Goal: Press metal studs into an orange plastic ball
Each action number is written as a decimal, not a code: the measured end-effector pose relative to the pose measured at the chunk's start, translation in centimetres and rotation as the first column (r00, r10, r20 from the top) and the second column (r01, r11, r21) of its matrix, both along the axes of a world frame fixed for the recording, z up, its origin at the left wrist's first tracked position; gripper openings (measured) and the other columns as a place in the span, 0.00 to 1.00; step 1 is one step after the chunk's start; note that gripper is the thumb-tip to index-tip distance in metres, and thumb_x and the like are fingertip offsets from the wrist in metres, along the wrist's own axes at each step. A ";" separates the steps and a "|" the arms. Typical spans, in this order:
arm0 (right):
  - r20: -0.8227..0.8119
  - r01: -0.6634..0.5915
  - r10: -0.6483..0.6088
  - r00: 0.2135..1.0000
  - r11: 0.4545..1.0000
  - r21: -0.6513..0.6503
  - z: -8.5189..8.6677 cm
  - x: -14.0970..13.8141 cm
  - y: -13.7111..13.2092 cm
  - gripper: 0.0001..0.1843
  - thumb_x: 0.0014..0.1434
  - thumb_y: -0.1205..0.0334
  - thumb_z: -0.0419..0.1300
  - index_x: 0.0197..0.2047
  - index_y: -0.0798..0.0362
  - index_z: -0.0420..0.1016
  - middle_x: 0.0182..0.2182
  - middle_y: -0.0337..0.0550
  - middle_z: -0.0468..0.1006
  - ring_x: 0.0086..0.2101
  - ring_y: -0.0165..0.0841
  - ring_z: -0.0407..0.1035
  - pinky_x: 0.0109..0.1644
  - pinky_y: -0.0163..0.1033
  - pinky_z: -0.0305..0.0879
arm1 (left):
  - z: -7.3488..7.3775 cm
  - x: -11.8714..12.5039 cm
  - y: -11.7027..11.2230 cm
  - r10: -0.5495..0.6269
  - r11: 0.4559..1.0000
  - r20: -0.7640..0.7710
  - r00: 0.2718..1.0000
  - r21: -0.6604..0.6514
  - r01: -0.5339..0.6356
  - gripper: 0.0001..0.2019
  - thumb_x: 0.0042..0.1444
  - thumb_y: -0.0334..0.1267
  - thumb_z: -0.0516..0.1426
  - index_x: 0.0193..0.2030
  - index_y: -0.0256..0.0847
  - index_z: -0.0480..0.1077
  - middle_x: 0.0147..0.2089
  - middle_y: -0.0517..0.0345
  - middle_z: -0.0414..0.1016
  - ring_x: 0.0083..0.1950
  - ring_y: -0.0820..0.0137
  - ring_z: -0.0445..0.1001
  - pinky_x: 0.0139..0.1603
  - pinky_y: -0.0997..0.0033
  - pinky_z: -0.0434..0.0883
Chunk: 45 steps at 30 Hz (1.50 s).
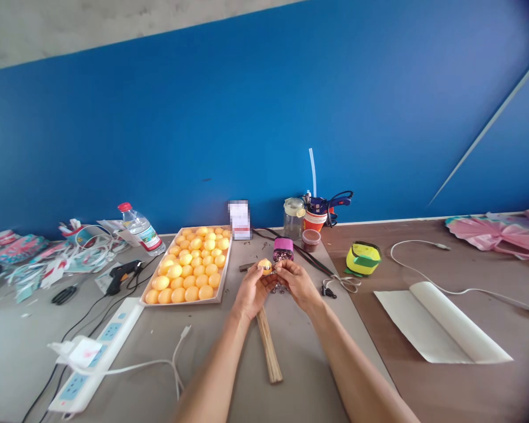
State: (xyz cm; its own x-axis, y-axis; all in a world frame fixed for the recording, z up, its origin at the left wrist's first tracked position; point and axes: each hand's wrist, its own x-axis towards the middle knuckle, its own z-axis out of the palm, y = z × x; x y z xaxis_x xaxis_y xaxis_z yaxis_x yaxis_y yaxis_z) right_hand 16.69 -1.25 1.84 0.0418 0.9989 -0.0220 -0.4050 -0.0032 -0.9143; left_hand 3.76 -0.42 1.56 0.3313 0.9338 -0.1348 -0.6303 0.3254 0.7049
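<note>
My left hand (249, 292) holds an orange ball (265, 265), with a whitish patch visible on top, between its fingers. Close beside it, my right hand (298, 284) has its thumb and finger pinched together; what they hold is too small to make out. Just beyond the fingers is a purple container (283, 247) of small shiny pieces, and more such pieces lie partly hidden under my hands. A hammer with a wooden handle (268, 346) lies beneath my hands, its dark head mostly covered. To the left stands a shallow box (224, 281) of many orange balls.
A power strip (94, 358), glue gun (121, 276) and water bottle (143, 231) are on the left. At the back stand a clear jar (293, 218) and a cup of tools (314, 221). On the right lie a yellow-green pouch (364, 259), white paper (441, 329) and a cable.
</note>
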 end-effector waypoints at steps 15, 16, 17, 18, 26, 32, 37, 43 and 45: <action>0.089 -0.035 0.038 0.995 0.999 -0.036 -0.1 0.2 0.0 0.14 0.41 0.54 0.64 0.26 0.53 0.68 0.21 0.34 0.65 0.23 0.25 0.55 0.28 0.32 0.52 | -0.4 0.0 0.1 -0.005 1.000 -0.005 1.000 0.030 0.005 0.16 0.48 0.36 0.64 0.45 0.39 0.71 0.38 0.53 0.76 0.38 0.68 0.75 0.43 0.66 0.69; 0.087 -0.041 0.044 0.995 0.998 -0.039 0.0 0.2 0.0 0.14 0.41 0.54 0.65 0.26 0.54 0.68 0.21 0.34 0.66 0.23 0.25 0.56 0.28 0.33 0.53 | -0.4 0.0 0.1 -0.003 1.000 -0.008 1.000 0.028 0.003 0.16 0.48 0.36 0.64 0.45 0.39 0.71 0.38 0.53 0.76 0.38 0.68 0.75 0.44 0.66 0.69; 0.083 -0.044 0.047 0.995 0.998 -0.040 0.0 0.2 0.0 0.14 0.41 0.54 0.65 0.26 0.54 0.68 0.21 0.34 0.66 0.23 0.25 0.56 0.29 0.33 0.53 | -0.3 0.0 0.1 -0.002 1.000 -0.010 1.000 0.029 0.002 0.16 0.48 0.36 0.64 0.45 0.39 0.71 0.39 0.53 0.76 0.38 0.68 0.75 0.44 0.66 0.69; 0.076 -0.046 0.049 0.996 0.998 -0.041 0.0 0.2 0.0 0.13 0.40 0.55 0.65 0.26 0.54 0.68 0.21 0.34 0.66 0.23 0.25 0.56 0.29 0.33 0.53 | -0.3 0.0 0.0 -0.002 0.999 -0.011 1.000 0.032 0.002 0.16 0.48 0.36 0.64 0.45 0.39 0.71 0.39 0.53 0.76 0.39 0.68 0.75 0.44 0.66 0.69; 0.053 -0.056 0.059 0.997 0.997 -0.059 0.0 0.3 0.0 0.12 0.40 0.56 0.65 0.26 0.55 0.70 0.22 0.36 0.69 0.24 0.26 0.58 0.28 0.33 0.54 | -0.4 0.0 0.0 -0.004 0.999 -0.031 0.999 0.040 0.005 0.16 0.48 0.39 0.64 0.44 0.38 0.72 0.39 0.52 0.76 0.39 0.67 0.74 0.43 0.66 0.68; 0.029 -0.070 0.072 0.997 0.995 -0.075 0.0 0.4 0.0 0.11 0.40 0.58 0.65 0.25 0.54 0.70 0.21 0.34 0.68 0.23 0.25 0.58 0.28 0.33 0.53 | -0.5 0.0 0.0 -0.001 0.999 -0.030 1.000 0.042 0.002 0.14 0.49 0.38 0.63 0.44 0.38 0.73 0.40 0.52 0.75 0.40 0.66 0.74 0.46 0.64 0.68; 0.017 -0.089 0.091 0.996 0.993 -0.072 0.1 0.4 0.0 0.10 0.40 0.59 0.65 0.24 0.54 0.70 0.21 0.34 0.68 0.23 0.25 0.58 0.29 0.33 0.54 | -0.3 0.1 -0.1 0.002 0.998 -0.047 0.999 0.061 0.000 0.15 0.50 0.37 0.63 0.45 0.38 0.72 0.40 0.51 0.75 0.41 0.65 0.74 0.45 0.62 0.69; 0.027 -0.100 0.102 0.994 0.993 -0.067 0.3 0.5 -0.1 0.09 0.40 0.59 0.65 0.24 0.54 0.69 0.20 0.33 0.68 0.23 0.25 0.58 0.29 0.33 0.53 | -0.3 0.1 -0.2 0.002 0.998 -0.046 0.999 0.063 0.000 0.14 0.50 0.37 0.63 0.45 0.38 0.72 0.40 0.52 0.75 0.40 0.66 0.74 0.45 0.63 0.69; 0.039 -0.098 0.101 0.994 0.992 -0.077 0.3 0.6 -0.1 0.09 0.40 0.59 0.64 0.24 0.54 0.70 0.19 0.33 0.67 0.23 0.25 0.57 0.28 0.33 0.53 | -0.3 0.1 -0.1 0.002 0.998 -0.046 0.999 0.065 0.001 0.14 0.50 0.37 0.63 0.45 0.38 0.72 0.40 0.52 0.75 0.41 0.66 0.74 0.45 0.62 0.69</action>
